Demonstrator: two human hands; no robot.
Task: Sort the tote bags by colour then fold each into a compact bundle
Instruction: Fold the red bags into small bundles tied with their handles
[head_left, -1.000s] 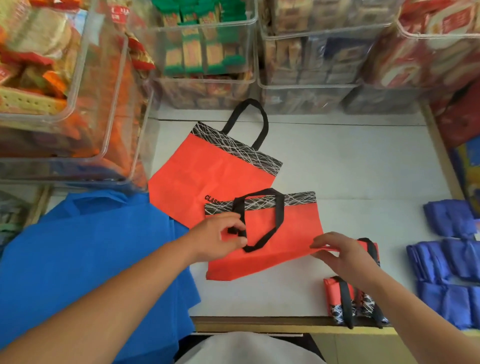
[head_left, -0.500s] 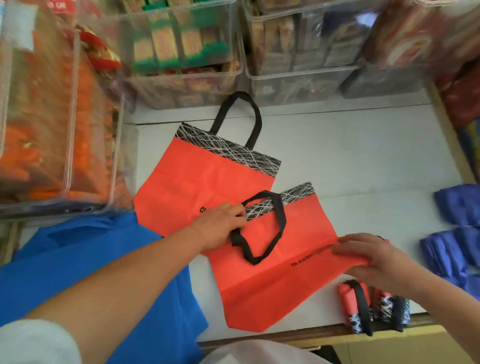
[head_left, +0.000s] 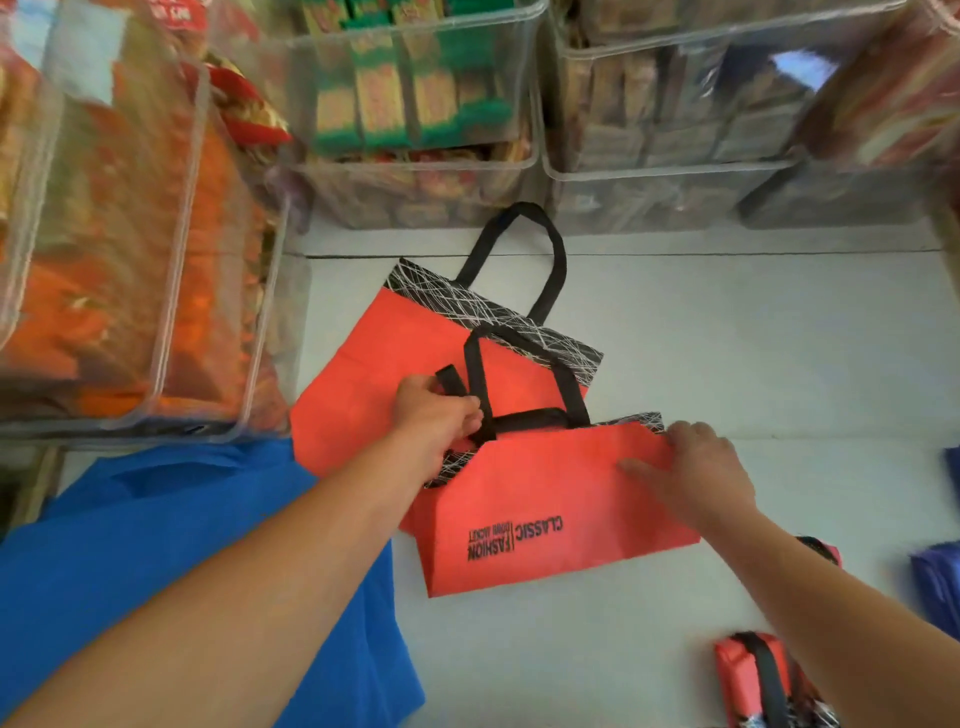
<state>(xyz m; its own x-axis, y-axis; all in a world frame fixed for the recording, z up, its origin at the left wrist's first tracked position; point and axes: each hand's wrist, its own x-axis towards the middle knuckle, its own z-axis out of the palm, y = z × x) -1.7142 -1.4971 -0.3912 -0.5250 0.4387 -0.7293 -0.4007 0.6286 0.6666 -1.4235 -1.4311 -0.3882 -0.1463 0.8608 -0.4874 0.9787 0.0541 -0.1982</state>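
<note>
White counter (head_left: 727, 338), clear snack bins (head_left: 415, 171) along the back.

- Change: half a second ago the tote (head_left: 545, 519) lay opened out, its bottom edge towards the person. Now the lower half is turned up to the patterned band, print showing upside down.
- Reading: first fold made; narrowing and rolling probably still to come.
- Left hand (head_left: 434, 415): reached forward, fingers curled round the gathered handles (head_left: 524, 417) at the tote's top left corner.
- Right hand (head_left: 696, 467): palm down, fingers spread, pressing the folded edge at top right.
- Tote sits mid-counter, overlapping a second orange tote (head_left: 353, 395). Finished orange bundle (head_left: 743, 670) near front right; blue bags (head_left: 182, 545) left.
</note>
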